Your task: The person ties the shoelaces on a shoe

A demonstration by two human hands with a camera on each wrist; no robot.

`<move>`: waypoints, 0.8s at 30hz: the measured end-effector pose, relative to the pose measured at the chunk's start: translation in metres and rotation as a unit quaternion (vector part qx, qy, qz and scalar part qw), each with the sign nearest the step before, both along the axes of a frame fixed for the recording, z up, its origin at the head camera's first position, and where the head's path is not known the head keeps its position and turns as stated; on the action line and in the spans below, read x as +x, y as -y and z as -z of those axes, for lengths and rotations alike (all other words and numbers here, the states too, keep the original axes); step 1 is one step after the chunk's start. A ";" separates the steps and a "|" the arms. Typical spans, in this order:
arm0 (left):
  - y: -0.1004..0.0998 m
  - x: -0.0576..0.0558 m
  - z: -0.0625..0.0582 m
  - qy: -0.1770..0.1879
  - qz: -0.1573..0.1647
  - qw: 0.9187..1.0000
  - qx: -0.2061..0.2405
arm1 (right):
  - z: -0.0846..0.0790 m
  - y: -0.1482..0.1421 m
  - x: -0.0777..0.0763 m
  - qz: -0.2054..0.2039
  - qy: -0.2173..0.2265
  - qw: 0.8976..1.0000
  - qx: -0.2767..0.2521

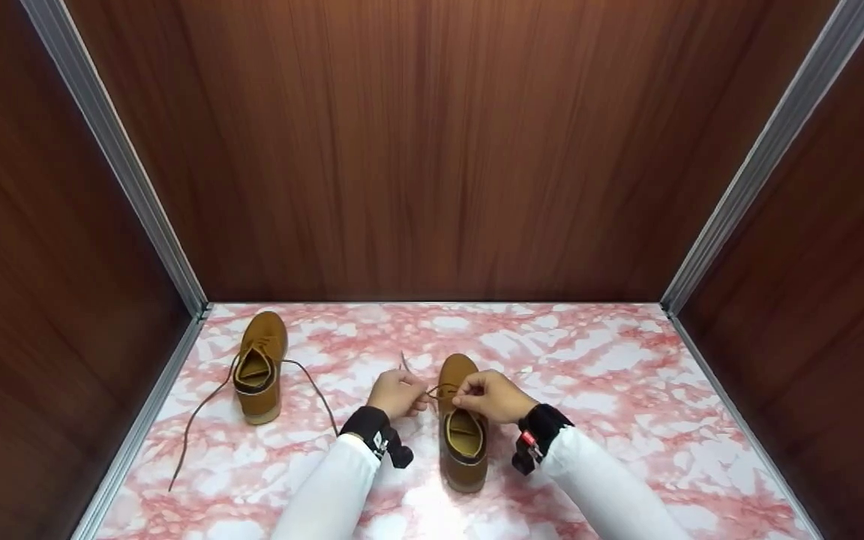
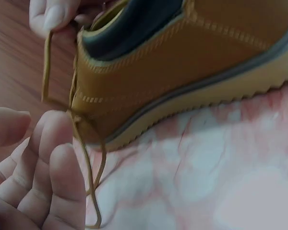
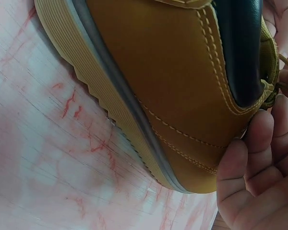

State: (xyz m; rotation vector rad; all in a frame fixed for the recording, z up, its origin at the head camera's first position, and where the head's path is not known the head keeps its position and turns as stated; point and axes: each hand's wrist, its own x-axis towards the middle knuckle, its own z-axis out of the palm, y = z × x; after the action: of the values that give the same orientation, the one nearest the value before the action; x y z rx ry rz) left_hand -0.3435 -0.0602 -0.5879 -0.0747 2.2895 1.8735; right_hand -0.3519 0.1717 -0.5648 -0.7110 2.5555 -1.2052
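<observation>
Now the right hand, wrist tag illegible, pinches a shoelace.

White sleeves, black wristbands

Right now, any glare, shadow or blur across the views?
Head: white glare on the marbled surface, bottom centre; left wrist: washed-out patch lower right, shadow beneath the shoe, slight softness overall; right wrist: stitching fairly crisp, nothing blown out.
</observation>
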 end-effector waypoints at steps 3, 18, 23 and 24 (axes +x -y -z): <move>0.006 -0.004 0.003 -0.025 -0.023 0.999 -0.028 | 0.000 -0.001 0.000 0.005 0.003 1.000 -0.006; 0.007 -0.008 0.010 -0.093 -0.001 0.979 -0.183 | 0.003 -0.003 0.003 0.029 0.001 0.999 -0.020; 0.007 -0.007 0.018 -0.103 0.019 0.975 -0.197 | 0.001 -0.004 0.005 0.030 0.000 0.999 -0.019; 0.006 -0.007 0.020 -0.106 0.024 0.973 -0.204 | 0.001 -0.004 0.005 0.029 0.000 0.999 -0.021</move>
State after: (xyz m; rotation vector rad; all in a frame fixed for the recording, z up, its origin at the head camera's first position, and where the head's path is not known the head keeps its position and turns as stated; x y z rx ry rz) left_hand -0.3503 -0.0665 -0.6076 0.1310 2.7615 1.4206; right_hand -0.3470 0.1754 -0.5656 -0.6491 2.5750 -1.2797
